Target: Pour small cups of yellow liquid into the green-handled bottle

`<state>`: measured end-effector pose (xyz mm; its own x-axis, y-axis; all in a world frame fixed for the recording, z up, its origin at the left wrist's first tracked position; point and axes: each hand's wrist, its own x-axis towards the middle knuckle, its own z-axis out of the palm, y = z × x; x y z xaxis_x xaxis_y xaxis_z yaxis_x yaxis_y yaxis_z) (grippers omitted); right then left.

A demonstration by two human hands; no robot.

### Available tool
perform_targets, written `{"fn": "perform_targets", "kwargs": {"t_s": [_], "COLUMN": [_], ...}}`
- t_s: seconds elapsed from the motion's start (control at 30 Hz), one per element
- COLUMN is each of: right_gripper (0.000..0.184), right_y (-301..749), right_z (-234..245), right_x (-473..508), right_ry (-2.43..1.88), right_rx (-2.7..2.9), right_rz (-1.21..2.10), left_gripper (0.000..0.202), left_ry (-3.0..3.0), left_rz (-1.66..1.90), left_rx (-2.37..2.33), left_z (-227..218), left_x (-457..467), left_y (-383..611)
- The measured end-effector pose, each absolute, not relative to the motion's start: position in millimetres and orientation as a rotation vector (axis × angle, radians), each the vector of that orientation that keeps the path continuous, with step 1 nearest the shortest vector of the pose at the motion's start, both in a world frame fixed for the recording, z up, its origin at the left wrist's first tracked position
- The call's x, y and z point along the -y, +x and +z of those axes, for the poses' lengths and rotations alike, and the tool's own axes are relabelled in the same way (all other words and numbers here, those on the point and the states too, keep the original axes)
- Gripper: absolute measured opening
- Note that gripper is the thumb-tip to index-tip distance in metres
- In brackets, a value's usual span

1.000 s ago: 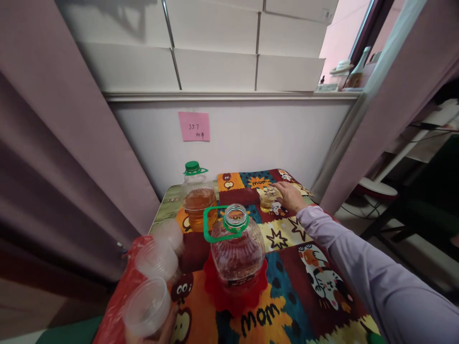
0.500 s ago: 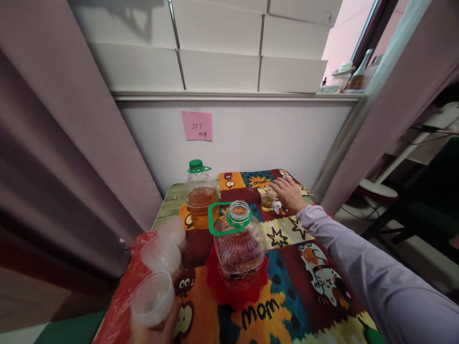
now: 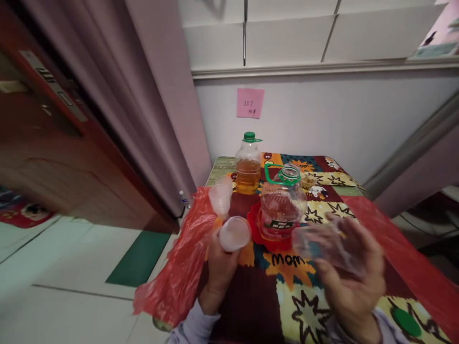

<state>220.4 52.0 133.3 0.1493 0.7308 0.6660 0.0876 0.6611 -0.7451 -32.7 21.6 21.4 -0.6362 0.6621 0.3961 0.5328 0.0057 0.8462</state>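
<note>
In the head view, the left hand [image 3: 219, 267] grips a stack of clear plastic cups [image 3: 229, 217] that slants up over the counter's [image 3: 304, 306] left edge, just beside a red plastic bag [image 3: 179, 272]. The right hand [image 3: 349, 282] holds a single clear cup [image 3: 315, 241], blurred, near the open bottle [image 3: 281, 203] on a red mat [image 3: 274, 239]. Behind stands a capped bottle [image 3: 247, 165] of amber liquid.

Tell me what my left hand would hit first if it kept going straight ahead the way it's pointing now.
Probably the stack of clear plastic cups. The left hand, already gripping one clear cup, points up the table toward them. Beyond stands the capped bottle of amber liquid. Depth is hard to judge from this one view.
</note>
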Motion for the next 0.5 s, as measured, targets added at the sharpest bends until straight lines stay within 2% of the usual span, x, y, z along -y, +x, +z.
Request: {"fn": "perform_targets", "kwargs": {"t_s": [0.1, 0.3, 0.43, 0.5], "right_gripper": [0.077, 0.075, 0.084, 0.088], "right_y": [180, 157, 162, 168], "right_z": [130, 104, 92, 90], "right_x": [-30, -30, -20, -18], "right_ry": [-0.678, -0.64, -0.626, -0.667], "right_rx": [1.532, 1.902, 2.093, 2.064], "right_rz": [0.584, 0.36, 0.436, 0.483], "left_gripper": [0.053, 0.067, 0.055, 0.056], "left_ry": [1.368, 1.322, 1.237, 1.211], "left_rz": [1.687, 1.672, 1.647, 1.656], "left_rx": [-2.061, -1.897, -1.785, -1.801], "left_z": [29, 37, 38, 36], "left_x": [-3, 32, 38, 29], "left_y": [-11, 9, 10, -2]}}
